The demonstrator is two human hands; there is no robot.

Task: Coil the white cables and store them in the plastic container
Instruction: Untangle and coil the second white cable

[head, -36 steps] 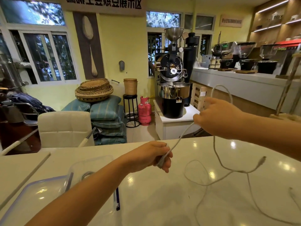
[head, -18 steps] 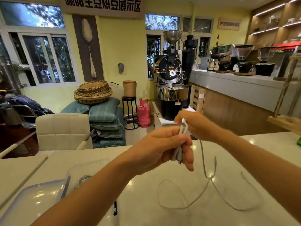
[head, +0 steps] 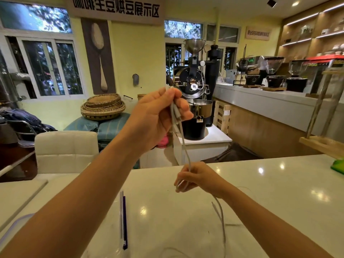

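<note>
White cable (head: 184,146) hangs from raised left hand (head: 158,116) into right hand (head: 197,178).

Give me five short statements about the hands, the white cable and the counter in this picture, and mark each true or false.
1. The left hand is raised and grips a folded bundle of the thin white cable. True.
2. The right hand rests flat and empty on the glossy white counter. False: it is closed around the cable, lower down.
3. A length of cable runs between the two hands. True.
4. The whole cable is already gathered up. False: a loose tail trails from the right hand across the counter.
5. The left hand is lower than the right. False: it is higher.
</note>
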